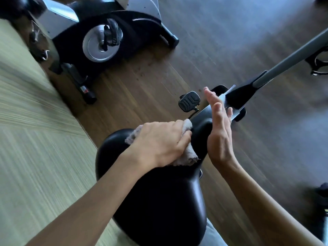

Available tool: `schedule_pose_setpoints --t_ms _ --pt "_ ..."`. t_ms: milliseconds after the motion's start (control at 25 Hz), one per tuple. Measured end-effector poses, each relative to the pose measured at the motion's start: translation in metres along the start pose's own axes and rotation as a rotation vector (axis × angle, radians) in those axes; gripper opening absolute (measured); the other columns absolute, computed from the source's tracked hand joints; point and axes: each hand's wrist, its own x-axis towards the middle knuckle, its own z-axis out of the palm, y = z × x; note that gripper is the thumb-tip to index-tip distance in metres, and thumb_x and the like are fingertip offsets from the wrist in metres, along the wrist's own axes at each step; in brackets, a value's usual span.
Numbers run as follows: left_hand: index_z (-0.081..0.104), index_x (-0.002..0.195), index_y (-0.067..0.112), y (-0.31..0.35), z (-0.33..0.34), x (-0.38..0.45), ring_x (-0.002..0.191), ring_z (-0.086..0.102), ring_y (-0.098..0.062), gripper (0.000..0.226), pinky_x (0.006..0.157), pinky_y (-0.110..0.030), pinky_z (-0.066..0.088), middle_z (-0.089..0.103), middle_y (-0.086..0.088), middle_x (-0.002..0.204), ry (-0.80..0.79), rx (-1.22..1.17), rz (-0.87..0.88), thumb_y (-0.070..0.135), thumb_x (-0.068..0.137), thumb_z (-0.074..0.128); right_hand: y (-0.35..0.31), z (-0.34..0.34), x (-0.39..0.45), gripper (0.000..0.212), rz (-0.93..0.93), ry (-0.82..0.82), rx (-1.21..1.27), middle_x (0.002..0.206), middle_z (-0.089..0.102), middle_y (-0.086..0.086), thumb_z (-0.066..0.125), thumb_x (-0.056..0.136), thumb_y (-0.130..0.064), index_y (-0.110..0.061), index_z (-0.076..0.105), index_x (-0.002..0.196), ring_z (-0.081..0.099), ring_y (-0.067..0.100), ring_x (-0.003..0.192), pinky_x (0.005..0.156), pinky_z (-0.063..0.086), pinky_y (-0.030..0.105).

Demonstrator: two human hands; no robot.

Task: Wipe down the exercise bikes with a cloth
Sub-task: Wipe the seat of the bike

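The left hand [159, 141] grips a pale cloth [188, 157], pressing it onto the black bike saddle [159, 201] near its nose. The right hand [219, 132] hovers beside, fingers straight. No lettering is legible.

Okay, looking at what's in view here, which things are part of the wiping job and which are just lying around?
Part of the job:
- cloth, held in the left hand
- black saddle being wiped
- right hand, open beside the saddle's nose
- second bike, behind

Just lying about:
- wooden floor
- green mat
- dark item at the right edge, unclear what it is
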Motion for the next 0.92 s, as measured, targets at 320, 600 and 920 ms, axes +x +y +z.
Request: schedule_pose_setpoints --t_ms 320,600,920 --pt "0.048 0.14 0.038 0.017 0.005 0.043 0.128 0.054 -0.03 0.039 0.096 -0.042 0.037 0.055 0.007 0.145 0.041 -0.338 0.123 0.048 0.104 0.039 0.005 -0.023 0.013 0.068 0.207 0.107 0.734 0.156 0.046 0.002 0.026 0.1 -0.053 -0.012 0.034 0.154 0.034 0.011 0.148 0.125 0.018 0.04" --pt "0.068 0.114 0.031 0.065 0.016 0.055 0.118 0.057 -0.018 0.037 0.084 -0.035 0.044 0.063 0.011 0.124 0.256 0.19 0.322 0.048 0.094 0.042 0.023 -0.073 0.003 0.069 0.292 0.13 0.517 0.145 0.058 -0.004 0.022 0.099 -0.06 -0.016 0.052 0.143 0.04 0.004 0.142 0.119 0.016 0.035" --pt "0.045 0.152 0.036 -0.01 0.047 -0.034 0.144 0.043 -0.013 0.056 0.121 -0.038 0.029 0.048 0.01 0.156 0.449 -0.025 0.185 0.052 0.099 0.038 0.0 -0.056 -0.01 0.045 -0.07 -0.1 0.036 0.122 0.065 -0.01 0.03 0.105 -0.037 -0.016 0.065 0.123 0.053 0.0 0.121 0.109 0.037 0.026"
